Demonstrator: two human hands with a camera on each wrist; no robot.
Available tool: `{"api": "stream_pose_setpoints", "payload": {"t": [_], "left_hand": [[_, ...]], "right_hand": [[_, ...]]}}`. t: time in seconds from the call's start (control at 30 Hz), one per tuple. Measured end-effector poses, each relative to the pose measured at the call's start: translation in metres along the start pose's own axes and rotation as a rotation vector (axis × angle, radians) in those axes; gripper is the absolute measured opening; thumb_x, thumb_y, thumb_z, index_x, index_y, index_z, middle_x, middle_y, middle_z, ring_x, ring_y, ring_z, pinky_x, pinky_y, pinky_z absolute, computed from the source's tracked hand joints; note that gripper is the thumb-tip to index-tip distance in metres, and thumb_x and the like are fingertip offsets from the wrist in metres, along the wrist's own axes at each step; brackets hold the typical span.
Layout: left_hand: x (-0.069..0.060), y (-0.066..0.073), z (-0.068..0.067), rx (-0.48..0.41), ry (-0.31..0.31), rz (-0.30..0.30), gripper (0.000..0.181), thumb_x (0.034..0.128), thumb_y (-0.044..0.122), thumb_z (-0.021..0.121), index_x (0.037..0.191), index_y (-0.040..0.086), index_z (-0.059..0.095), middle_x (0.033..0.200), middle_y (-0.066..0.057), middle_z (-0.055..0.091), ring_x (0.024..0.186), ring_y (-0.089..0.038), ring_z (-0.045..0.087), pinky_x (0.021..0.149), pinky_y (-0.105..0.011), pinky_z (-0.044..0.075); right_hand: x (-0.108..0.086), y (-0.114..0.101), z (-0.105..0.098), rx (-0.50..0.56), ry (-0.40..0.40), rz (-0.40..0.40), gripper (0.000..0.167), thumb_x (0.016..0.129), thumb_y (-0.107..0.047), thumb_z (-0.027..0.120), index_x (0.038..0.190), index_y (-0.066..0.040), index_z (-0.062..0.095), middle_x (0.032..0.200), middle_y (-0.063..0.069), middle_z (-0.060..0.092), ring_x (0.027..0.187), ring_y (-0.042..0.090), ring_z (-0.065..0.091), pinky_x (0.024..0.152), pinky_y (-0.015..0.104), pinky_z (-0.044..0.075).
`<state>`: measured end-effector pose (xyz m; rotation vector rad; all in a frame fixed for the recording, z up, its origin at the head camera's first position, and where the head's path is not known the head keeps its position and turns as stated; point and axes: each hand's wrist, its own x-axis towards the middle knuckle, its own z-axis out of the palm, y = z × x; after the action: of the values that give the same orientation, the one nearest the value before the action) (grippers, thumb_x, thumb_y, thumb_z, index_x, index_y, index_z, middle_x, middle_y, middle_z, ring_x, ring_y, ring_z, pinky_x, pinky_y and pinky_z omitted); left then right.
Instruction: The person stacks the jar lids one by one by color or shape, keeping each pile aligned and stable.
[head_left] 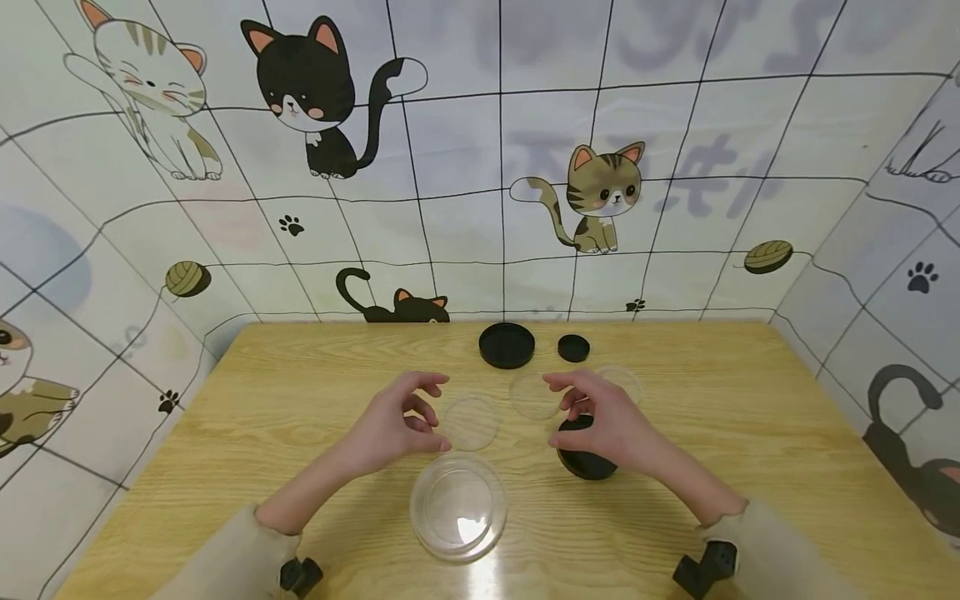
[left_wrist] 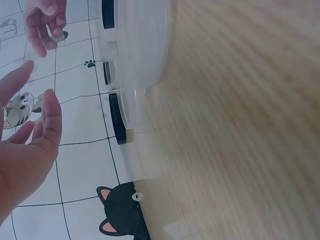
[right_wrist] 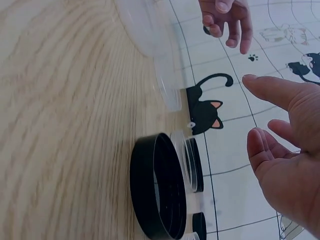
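My left hand (head_left: 393,421) hovers over the table with fingers loosely curved and nothing between them. It is nearest to a clear round lid or shallow dish (head_left: 472,422) and a deeper clear round container (head_left: 457,504) closer to me. On the other side, my right hand (head_left: 609,418) is held up the same way, its thumb and fingers apart. Beneath it lies a black round lid (head_left: 587,465), partly hidden by the hand; the right wrist view shows this lid's raised rim (right_wrist: 142,187). Both hands appear clear of the objects in the wrist views.
Farther back lie a large black lid (head_left: 507,346) and a small black lid (head_left: 573,348). Two more faint clear round pieces (head_left: 534,397) lie near the right hand, partly covered by it. A cat-patterned cloth wall (head_left: 465,167) stands behind the wooden table (head_left: 300,358).
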<state>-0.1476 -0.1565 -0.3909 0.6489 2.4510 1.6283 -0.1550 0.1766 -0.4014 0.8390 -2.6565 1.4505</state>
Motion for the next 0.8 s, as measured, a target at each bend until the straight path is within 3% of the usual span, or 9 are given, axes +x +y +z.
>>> {"api": "stream_pose_setpoints", "payload": {"t": [0.2, 0.47, 0.67, 0.8], "left_hand": [[0.019, -0.002, 0.001, -0.017, -0.002, 0.009, 0.076, 0.0752, -0.002, 0.089, 0.142, 0.004, 0.054, 0.121, -0.012, 0.052, 0.093, -0.030, 0.063, 0.081, -0.030, 0.057], [0.038, 0.001, 0.006, -0.040, -0.016, -0.006, 0.077, 0.0756, -0.003, 0.089, 0.143, 0.003, 0.053, 0.123, -0.013, 0.051, 0.094, -0.034, 0.063, 0.080, -0.031, 0.058], [0.048, 0.000, 0.012, -0.037, -0.027, -0.015, 0.075, 0.0774, -0.003, 0.087, 0.144, 0.002, 0.053, 0.123, -0.014, 0.051, 0.094, -0.029, 0.064, 0.080, -0.032, 0.058], [0.054, -0.006, 0.015, -0.035, -0.037, -0.015, 0.075, 0.0777, -0.002, 0.087, 0.144, 0.001, 0.053, 0.123, -0.013, 0.051, 0.093, -0.025, 0.063, 0.080, -0.032, 0.058]], "right_hand": [[0.002, 0.010, -0.010, -0.012, 0.017, 0.008, 0.068, 0.079, -0.004, 0.089, 0.139, 0.001, 0.058, 0.129, 0.016, 0.060, 0.094, 0.033, 0.058, 0.084, 0.036, 0.057], [0.004, 0.019, -0.018, -0.011, 0.023, 0.059, 0.070, 0.082, -0.007, 0.087, 0.143, 0.001, 0.055, 0.129, 0.020, 0.059, 0.097, 0.034, 0.058, 0.087, 0.039, 0.055], [0.005, 0.023, -0.019, -0.028, 0.029, 0.087, 0.069, 0.082, -0.008, 0.087, 0.142, 0.002, 0.054, 0.127, 0.022, 0.059, 0.097, 0.030, 0.058, 0.088, 0.044, 0.055], [0.005, 0.025, -0.019, -0.020, 0.032, 0.092, 0.069, 0.082, -0.006, 0.087, 0.143, 0.001, 0.055, 0.128, 0.022, 0.058, 0.099, 0.034, 0.058, 0.088, 0.042, 0.055]]}}
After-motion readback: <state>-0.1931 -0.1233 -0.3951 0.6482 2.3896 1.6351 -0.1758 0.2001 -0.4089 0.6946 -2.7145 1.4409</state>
